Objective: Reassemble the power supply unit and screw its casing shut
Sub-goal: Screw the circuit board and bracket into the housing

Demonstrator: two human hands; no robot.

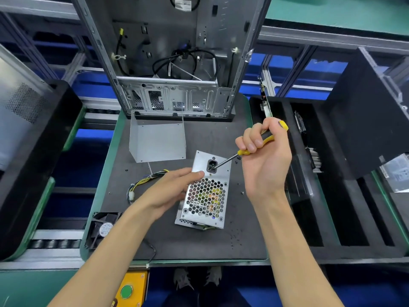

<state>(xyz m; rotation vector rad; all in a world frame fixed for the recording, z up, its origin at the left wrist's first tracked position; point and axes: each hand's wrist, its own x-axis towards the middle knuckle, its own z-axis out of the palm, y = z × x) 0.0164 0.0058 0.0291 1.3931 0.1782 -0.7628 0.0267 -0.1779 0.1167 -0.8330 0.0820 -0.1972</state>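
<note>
The power supply unit (205,191) stands on the dark mat with its honeycomb grille and black power socket facing up. My left hand (170,189) grips its left side. My right hand (265,156) holds a yellow-and-black screwdriver (230,159), whose tip rests at the power socket (211,166). The unit's bent metal cover (158,140) lies apart behind it. A bundle of yellow and black wires (143,182) trails out to the left. A black fan (104,229) sits at the mat's near left corner.
An open computer case (172,63) stands upright at the back of the mat (194,244). A black foam tray (332,196) with slots and parts lies to the right. Small loose screws (238,159) lie near the unit. A yellow box with a green button (130,289) sits below.
</note>
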